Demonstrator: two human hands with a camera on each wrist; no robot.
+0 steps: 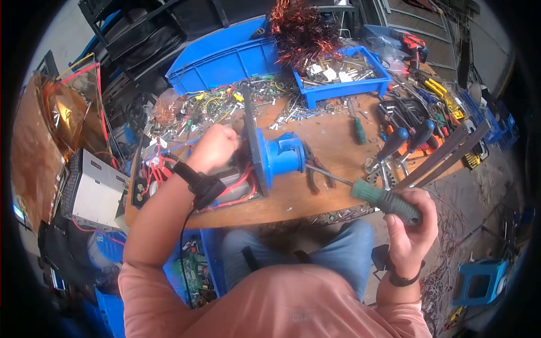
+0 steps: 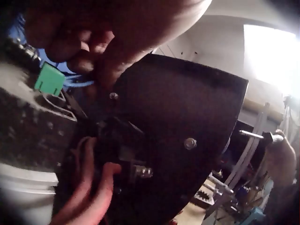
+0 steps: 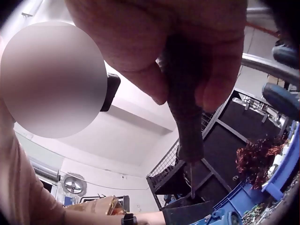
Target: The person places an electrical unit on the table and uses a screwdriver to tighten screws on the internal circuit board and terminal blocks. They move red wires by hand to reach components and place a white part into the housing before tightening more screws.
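My right hand [image 1: 414, 219] grips a screwdriver [image 1: 376, 195] by its green and black handle; its shaft points left toward a blue cylindrical housing [image 1: 283, 154]. In the right wrist view, fingers and thumb wrap the screwdriver's dark handle [image 3: 185, 117]. The housing sticks out from an upright dark plate [image 1: 257, 141]. On the plate's other side, my left hand [image 1: 217, 147] is curled close against it. The left wrist view has this hand [image 2: 98, 51] by a small bolt [image 2: 113, 96] on the dark plate [image 2: 187, 93]; what its fingertips hold is hidden. Thick red cables [image 1: 242, 188] run below it.
Pliers [image 1: 315, 174] lie beside the housing. Another screwdriver [image 1: 358, 127] rests farther back. A blue bin [image 1: 315, 100] of metal parts, copper wire [image 1: 301, 34] and scattered scraps [image 1: 225, 104] fill the back. Tools with blue handles [image 1: 393, 142] stand at the right.
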